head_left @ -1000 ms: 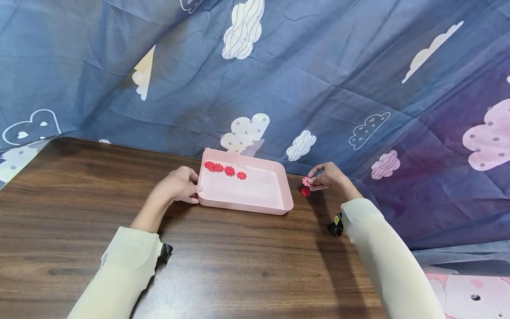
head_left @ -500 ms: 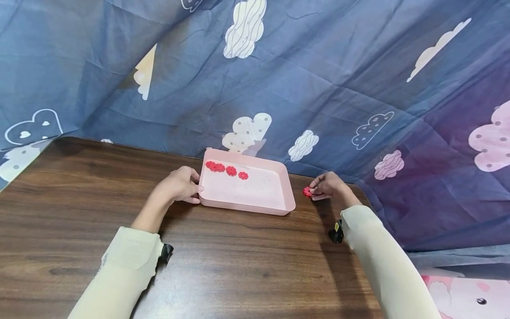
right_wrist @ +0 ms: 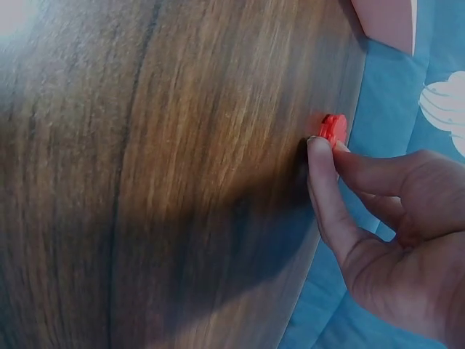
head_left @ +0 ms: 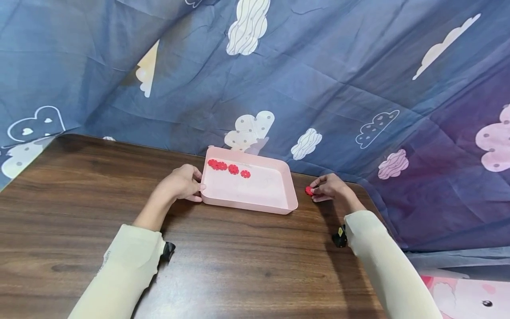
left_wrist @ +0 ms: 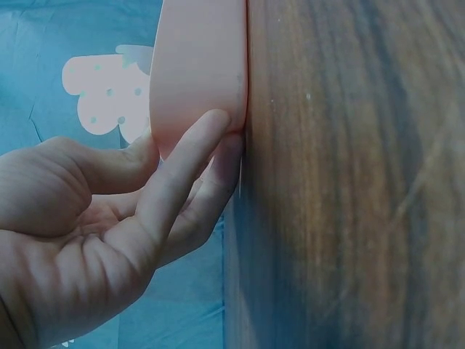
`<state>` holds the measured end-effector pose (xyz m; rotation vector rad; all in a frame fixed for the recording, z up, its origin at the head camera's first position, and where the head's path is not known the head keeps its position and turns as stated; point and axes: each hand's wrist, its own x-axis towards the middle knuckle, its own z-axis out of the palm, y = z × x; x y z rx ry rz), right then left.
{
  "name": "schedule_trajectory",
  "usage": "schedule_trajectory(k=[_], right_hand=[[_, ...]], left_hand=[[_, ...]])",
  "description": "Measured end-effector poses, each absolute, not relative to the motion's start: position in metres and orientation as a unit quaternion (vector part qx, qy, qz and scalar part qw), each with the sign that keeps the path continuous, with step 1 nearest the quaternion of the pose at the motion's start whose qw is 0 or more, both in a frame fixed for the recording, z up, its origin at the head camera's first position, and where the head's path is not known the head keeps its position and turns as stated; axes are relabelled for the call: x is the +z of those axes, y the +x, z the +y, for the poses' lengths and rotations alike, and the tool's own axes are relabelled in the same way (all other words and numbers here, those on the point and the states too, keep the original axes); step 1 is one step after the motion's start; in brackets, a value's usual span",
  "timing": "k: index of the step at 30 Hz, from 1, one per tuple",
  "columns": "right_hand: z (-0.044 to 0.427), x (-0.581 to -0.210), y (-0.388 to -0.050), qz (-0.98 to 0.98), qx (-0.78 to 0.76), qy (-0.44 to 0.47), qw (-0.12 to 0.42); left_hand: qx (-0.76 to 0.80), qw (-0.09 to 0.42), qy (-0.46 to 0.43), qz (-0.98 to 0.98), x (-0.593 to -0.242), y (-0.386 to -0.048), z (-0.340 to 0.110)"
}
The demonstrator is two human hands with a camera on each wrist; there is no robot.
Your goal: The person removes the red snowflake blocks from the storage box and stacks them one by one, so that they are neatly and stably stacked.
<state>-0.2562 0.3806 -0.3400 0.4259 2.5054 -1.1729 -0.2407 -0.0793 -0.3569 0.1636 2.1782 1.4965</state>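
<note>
A shallow pink tray (head_left: 255, 190) lies on the table near the back curtain. Several red flower-shaped pieces (head_left: 233, 169) are spread along its far inner side, some overlapping. My left hand (head_left: 181, 182) grips the tray at its left end. In the left wrist view, the thumb is at the rim of the tray (left_wrist: 200, 69) and fingers press its outer wall. Right of the tray, my right hand (head_left: 331, 188) pinches red flower-shaped pieces (right_wrist: 335, 129) between thumb and fingers, at the tabletop. They look stacked; how many is partly hidden by the fingertips.
The brown wooden table (head_left: 223, 257) spreads in front of the tray. A blue curtain (head_left: 191, 79) with cloud prints hangs right behind the table's back edge. A pink printed surface (head_left: 470, 297) shows at the lower right.
My right hand has lowered a pink-red flower piece onto the red one on the table and now pinches there. The left hand keeps its place at the tray. The view has shifted slightly.
</note>
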Motion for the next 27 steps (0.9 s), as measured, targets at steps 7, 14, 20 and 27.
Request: schedule_trajectory(k=[7,14,20,27], right_hand=[[0.386,-0.340,-0.255,0.876,-0.425,0.152,0.168],[0.389,-0.346,-0.254,0.884,-0.421,0.145,0.144],[0.390,-0.346,-0.256,0.887,-0.414,0.166,0.122],[0.376,-0.331,-0.263,0.849,-0.484,0.159,0.142]], left_hand=[[0.552,0.242,0.058,0.796,-0.355,-0.241,-0.079],[0.555,0.245,0.054,0.793,-0.357,-0.242,-0.079],[0.555,0.245,0.055,0.793,-0.361,-0.242,-0.079],[0.555,0.243,0.055,0.794,-0.359,-0.242,-0.079]])
